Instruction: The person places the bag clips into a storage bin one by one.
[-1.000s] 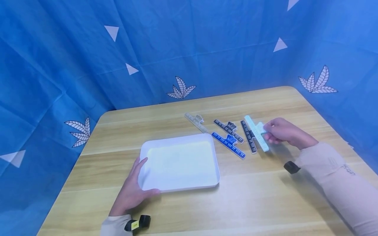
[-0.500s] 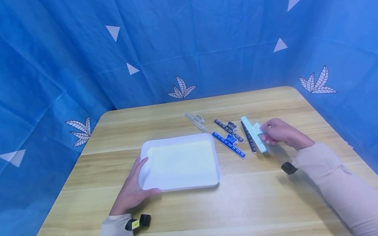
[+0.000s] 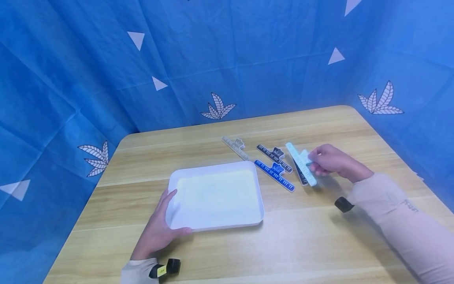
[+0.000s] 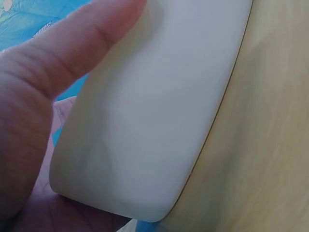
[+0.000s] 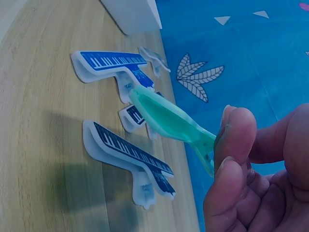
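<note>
My right hand (image 3: 328, 159) pinches a mint-green piano-key clip (image 3: 300, 163) by its handle tab, thumb against fingers. Held above the table, this clip partly covers a black clip (image 3: 302, 176) in the head view. Seen from the right wrist, the black clip (image 5: 130, 150) lies on the wood below and apart from the green one. My left hand (image 3: 159, 225) grips the near-left corner of a white rectangular tray (image 3: 216, 228), thumb along the front wall and fingers at the left side. The thumb (image 4: 72, 53) lies over the tray wall (image 4: 154, 106) in the left wrist view.
A blue clip (image 3: 274, 176) lies just right of the tray, with another black clip (image 3: 274, 158) behind it. Farther back is a grey clip (image 3: 235, 148). A blue curtain (image 3: 227, 59) hangs behind the wooden table (image 3: 301, 244).
My right hand has carried the green clip slightly left and toward me, so it covers more of the black clip. My left hand and the tray have stayed in place.
</note>
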Demonstrator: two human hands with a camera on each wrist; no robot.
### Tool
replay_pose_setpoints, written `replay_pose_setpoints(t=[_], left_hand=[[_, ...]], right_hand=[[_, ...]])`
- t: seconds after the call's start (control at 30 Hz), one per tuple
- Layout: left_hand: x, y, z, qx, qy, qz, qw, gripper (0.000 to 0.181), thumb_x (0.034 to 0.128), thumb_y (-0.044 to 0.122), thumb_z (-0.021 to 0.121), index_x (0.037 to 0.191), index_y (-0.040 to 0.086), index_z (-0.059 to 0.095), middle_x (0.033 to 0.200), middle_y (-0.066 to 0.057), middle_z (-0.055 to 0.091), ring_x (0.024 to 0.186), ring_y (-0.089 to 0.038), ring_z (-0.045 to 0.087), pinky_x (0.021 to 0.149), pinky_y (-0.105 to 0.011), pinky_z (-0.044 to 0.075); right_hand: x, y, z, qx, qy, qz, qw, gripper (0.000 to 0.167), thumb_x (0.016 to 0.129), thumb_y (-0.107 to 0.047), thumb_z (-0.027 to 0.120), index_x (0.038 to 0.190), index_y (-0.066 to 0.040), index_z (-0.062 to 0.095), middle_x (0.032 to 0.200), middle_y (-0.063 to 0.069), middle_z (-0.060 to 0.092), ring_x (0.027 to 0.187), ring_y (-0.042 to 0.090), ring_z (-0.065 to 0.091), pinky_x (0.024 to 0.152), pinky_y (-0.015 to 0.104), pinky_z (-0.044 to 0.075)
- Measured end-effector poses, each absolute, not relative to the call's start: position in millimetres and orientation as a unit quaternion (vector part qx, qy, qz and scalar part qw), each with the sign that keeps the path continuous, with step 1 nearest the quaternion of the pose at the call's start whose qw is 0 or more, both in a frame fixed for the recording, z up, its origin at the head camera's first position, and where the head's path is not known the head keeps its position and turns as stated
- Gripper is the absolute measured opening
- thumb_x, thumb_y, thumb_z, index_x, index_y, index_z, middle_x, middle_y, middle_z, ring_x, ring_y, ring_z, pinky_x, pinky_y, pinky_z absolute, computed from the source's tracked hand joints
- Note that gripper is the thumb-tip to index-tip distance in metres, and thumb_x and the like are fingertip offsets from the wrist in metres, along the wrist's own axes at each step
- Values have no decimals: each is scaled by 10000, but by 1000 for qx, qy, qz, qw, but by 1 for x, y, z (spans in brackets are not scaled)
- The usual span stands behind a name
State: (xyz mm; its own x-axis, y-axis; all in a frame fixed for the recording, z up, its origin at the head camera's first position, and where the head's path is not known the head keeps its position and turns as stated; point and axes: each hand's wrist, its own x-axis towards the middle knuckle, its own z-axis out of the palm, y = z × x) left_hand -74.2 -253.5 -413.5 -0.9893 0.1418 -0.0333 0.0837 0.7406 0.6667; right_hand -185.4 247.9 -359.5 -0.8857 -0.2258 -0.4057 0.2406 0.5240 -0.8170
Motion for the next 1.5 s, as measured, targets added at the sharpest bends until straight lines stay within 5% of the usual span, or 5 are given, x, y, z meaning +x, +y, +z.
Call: replay_pose_setpoints(t=[1.5], left_hand=[[-69, -250, -412, 29, 930, 363, 55, 1169, 582, 570, 866, 1528, 279, 244, 1625, -81, 23, 1444, -394, 128, 1072, -664, 207]], right_hand=[[-187, 205, -354, -56, 839, -479, 254, 382, 1030, -131, 376, 1262, 170, 418, 791, 104, 604, 668, 166, 565, 568, 240, 494]])
